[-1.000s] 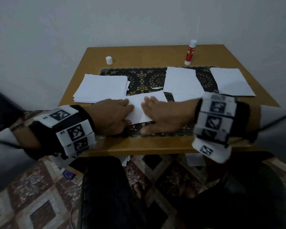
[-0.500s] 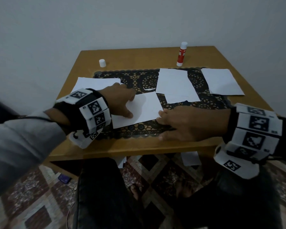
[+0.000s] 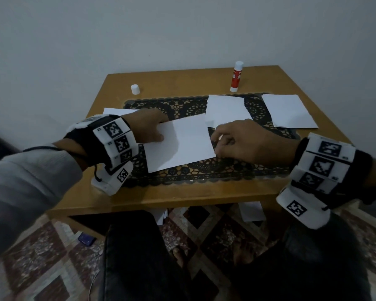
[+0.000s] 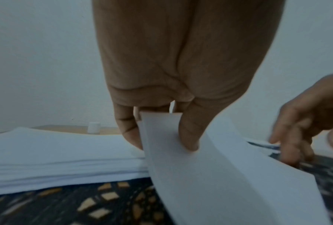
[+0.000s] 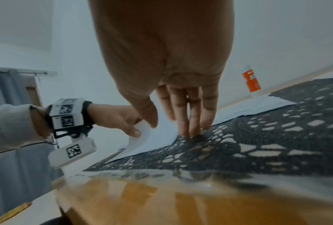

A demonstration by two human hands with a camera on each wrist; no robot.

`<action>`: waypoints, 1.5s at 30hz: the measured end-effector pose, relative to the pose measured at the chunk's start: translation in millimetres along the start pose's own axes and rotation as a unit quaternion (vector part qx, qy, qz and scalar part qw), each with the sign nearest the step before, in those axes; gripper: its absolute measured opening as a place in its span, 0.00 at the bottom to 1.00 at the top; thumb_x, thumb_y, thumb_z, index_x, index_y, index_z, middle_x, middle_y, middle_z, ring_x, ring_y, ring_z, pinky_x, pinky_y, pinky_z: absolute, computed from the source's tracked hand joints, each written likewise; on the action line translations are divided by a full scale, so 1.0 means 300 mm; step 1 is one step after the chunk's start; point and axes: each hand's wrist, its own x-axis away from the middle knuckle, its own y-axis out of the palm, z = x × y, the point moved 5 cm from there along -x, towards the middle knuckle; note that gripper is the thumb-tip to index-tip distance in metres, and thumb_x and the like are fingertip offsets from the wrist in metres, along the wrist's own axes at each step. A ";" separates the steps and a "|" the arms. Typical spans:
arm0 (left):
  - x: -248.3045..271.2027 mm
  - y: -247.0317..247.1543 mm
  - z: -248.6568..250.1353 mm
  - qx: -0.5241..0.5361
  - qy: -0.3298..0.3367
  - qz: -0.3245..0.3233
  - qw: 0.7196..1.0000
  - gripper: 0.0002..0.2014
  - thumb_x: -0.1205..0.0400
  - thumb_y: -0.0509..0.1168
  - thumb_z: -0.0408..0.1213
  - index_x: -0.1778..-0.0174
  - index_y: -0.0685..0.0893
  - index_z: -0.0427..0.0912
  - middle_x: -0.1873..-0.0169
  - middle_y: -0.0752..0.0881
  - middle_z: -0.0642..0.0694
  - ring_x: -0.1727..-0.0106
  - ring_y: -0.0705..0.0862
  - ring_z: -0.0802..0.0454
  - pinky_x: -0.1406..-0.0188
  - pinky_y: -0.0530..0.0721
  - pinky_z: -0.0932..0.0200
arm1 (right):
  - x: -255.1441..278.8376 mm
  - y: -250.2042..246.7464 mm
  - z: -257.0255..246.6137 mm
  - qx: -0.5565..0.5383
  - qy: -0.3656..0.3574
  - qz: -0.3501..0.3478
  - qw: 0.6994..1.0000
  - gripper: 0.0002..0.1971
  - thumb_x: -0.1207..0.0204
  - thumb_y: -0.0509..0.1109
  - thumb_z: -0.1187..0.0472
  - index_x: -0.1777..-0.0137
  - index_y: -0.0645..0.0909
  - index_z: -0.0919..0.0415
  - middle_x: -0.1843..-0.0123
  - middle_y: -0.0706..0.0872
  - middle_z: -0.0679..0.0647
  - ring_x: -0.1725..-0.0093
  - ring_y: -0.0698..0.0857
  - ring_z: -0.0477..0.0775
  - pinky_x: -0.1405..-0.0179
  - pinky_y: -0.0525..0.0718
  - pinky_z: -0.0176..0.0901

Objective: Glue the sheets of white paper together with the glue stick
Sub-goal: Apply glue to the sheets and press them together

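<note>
**Inspector:** Located the working sheet?

**Clerk:** Located the white sheet (image 3: 180,144) on the lace mat (image 3: 204,172), mid-table (image 3: 182,194). Found its left edge lifted and curling, its right part lying flat.

**Inspector:** Recorded the left hand?

**Clerk:** Recorded the left hand (image 3: 148,127) pinching that raised edge, thumb (image 4: 188,137) on top, fingers underneath. Judged as a peel-up, to free the sheet from the paper stack (image 4: 56,152) just beside it and ready it for gluing.

**Inspector:** And the right?

**Clerk:** Noted the right hand (image 3: 243,140) at the sheet's right edge, fingers (image 5: 192,115) straight and pressed together, tips down on the mat against the paper. Saw the thumb over the sheet, but could not confirm contact. Judged as a stop against sliding during the lift.

**Inspector:** Checked the glue?

**Clerk:** Sighted the glue stick (image 3: 236,77) upright at the far right of the table, in neither hand, with its cap (image 3: 135,89) standing well apart at the far left. Judged as left open, near the right hand's side, for the next spread. Also logged two further sheets (image 3: 226,109) (image 3: 289,110) lying flat on the mat's right part, presumably awaiting joining.
</note>
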 end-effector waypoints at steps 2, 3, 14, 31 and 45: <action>0.021 -0.035 -0.017 0.004 0.011 0.017 1.000 0.15 0.17 0.63 0.33 0.35 0.79 0.34 0.45 0.79 0.43 0.47 0.75 0.47 0.50 0.69 0.59 | -0.030 -0.010 0.022 -0.036 0.042 0.026 0.998 0.21 0.23 0.73 0.52 0.32 0.77 0.56 0.48 0.90 0.49 0.49 0.86 0.47 0.50 0.80 0.41; 0.030 -0.054 -0.031 0.011 0.013 0.018 1.000 0.14 0.17 0.62 0.32 0.35 0.79 0.34 0.47 0.78 0.44 0.49 0.74 0.49 0.51 0.69 0.59 | -0.048 -0.011 0.027 -0.067 0.059 0.027 0.996 0.22 0.22 0.72 0.51 0.31 0.75 0.57 0.49 0.90 0.51 0.52 0.87 0.48 0.52 0.82 0.43; 0.074 -0.200 -0.323 0.193 -0.131 0.104 0.967 0.12 0.19 0.68 0.31 0.41 0.78 0.36 0.49 0.83 0.35 0.55 0.85 0.39 0.59 0.90 0.46 | -0.299 0.051 -0.147 -0.375 0.079 0.008 0.924 0.07 0.20 0.69 0.67 0.60 0.80 0.67 0.71 0.80 0.57 0.76 0.79 0.50 0.80 0.75 0.38; 0.049 -0.008 -0.514 0.153 -0.241 0.102 0.953 0.17 0.22 0.71 0.39 0.39 0.78 0.41 0.39 0.80 0.38 0.41 0.79 0.38 0.47 0.77 0.49 | -0.480 0.173 -0.227 -0.313 0.181 -0.032 0.932 0.10 0.22 0.71 0.62 0.58 0.83 0.70 0.64 0.90 0.64 0.80 0.77 0.49 0.85 0.71 0.35; 0.073 -0.011 -0.478 0.156 -0.237 0.082 0.955 0.16 0.21 0.70 0.40 0.40 0.80 0.40 0.39 0.81 0.37 0.43 0.80 0.37 0.43 0.82 0.46 | -0.365 0.106 -0.215 -0.213 0.037 0.039 0.976 0.09 0.20 0.65 0.64 0.57 0.82 0.70 0.58 0.91 0.62 0.62 0.91 0.60 0.67 0.89 0.50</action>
